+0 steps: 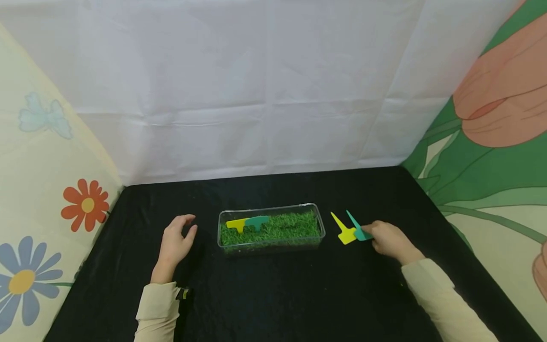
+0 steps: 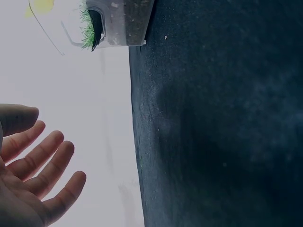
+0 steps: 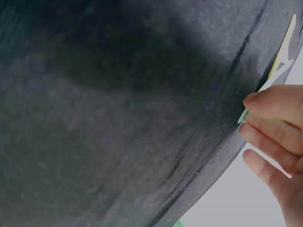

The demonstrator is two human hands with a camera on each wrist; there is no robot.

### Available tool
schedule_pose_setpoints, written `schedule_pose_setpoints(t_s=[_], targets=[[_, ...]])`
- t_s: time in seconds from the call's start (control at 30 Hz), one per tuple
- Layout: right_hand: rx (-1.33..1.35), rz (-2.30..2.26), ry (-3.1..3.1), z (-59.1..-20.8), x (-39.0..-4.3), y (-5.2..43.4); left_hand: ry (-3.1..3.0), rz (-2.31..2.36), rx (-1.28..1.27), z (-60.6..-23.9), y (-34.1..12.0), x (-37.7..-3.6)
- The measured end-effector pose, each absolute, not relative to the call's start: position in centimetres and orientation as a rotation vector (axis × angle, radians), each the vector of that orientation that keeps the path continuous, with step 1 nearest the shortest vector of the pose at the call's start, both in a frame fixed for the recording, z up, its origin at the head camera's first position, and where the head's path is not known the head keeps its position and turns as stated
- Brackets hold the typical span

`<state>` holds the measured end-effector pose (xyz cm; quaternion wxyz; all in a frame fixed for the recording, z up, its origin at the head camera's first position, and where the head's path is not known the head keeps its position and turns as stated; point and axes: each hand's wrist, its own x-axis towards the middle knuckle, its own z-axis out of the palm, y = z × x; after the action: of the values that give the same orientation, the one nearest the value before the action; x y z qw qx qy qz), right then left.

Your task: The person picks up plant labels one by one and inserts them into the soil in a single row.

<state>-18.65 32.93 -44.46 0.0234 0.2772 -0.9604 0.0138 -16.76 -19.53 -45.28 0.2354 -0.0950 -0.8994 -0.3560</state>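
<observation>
My right hand [image 1: 391, 240] pinches the wide end of a teal plant label [image 1: 363, 234] between thumb and fingers, its point aimed away from me. Against it lies a yellow plant label [image 1: 347, 234], flat on the black cloth. The right wrist view shows the thumb [image 3: 272, 101] over the label's edge. In the middle stands a clear plastic tray [image 1: 273, 246] of green artificial grass [image 1: 295, 225]. A second yellow label [image 1: 236, 223] and a second teal label [image 1: 257, 221] stand in its left part. Left of the tray, my left hand [image 1: 174, 242] holds nothing, its fingers relaxed and apart.
Black cloth [image 1: 273, 294] covers the table, with a white sheet [image 1: 265, 95] hanging behind it. Flower-printed panels [image 1: 38, 190] flank the left and right sides. A small dark and yellow item [image 1: 183, 293] shows by the left cuff.
</observation>
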Motion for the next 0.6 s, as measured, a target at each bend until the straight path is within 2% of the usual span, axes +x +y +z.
schedule_pose_setpoints(t_s=[0.6], targets=[[0.865,-0.063,-2.924,-44.4,-18.1,32.5,-2.361,-0.96,-0.382,-44.4,-18.4,-17.0]])
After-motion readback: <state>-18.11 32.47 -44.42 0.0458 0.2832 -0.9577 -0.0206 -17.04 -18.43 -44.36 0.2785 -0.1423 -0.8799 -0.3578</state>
